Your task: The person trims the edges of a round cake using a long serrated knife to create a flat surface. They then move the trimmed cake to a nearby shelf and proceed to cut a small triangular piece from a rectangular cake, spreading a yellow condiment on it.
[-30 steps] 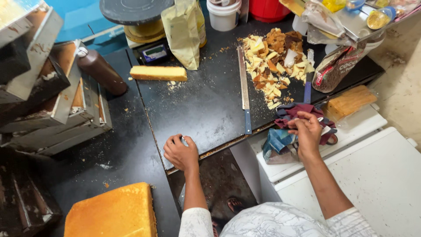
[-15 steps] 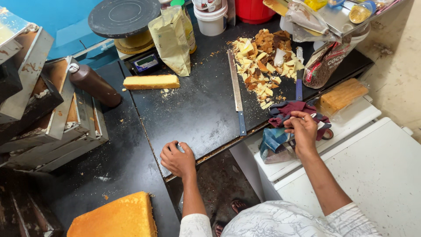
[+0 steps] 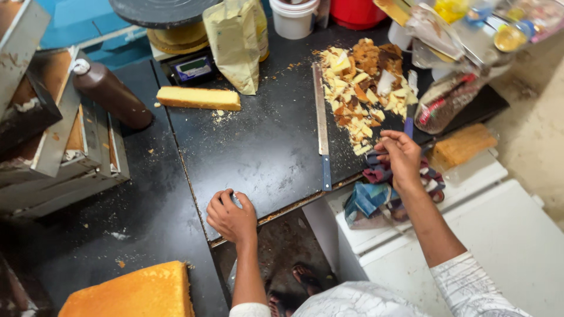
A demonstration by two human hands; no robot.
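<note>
My left hand [image 3: 231, 217] rests as a loose fist on the near edge of the black worktop [image 3: 258, 147]; a small pale bit shows at its fingertips. My right hand [image 3: 400, 157] hovers with bent fingers over the top of a crumpled blue and maroon cloth [image 3: 367, 202], close to a blue-handled tool [image 3: 408, 124]. Whether it grips anything is unclear. A long knife [image 3: 321, 111] lies between my hands, beside a pile of cake scraps [image 3: 367, 85].
A cake strip [image 3: 198, 98], brown bottle [image 3: 110, 94], small scale [image 3: 191, 69], paper bag [image 3: 235, 44] and turntable [image 3: 158, 12] stand at the back. Stacked baking tins [image 3: 59, 141] fill the left. A large sponge cake [image 3: 132, 293] sits front left, a white cabinet [image 3: 505, 235] at right.
My right hand has lifted off the cloth and moved toward the worktop edge and the scraps. My left hand stays on the table edge. The view has come closer.
</note>
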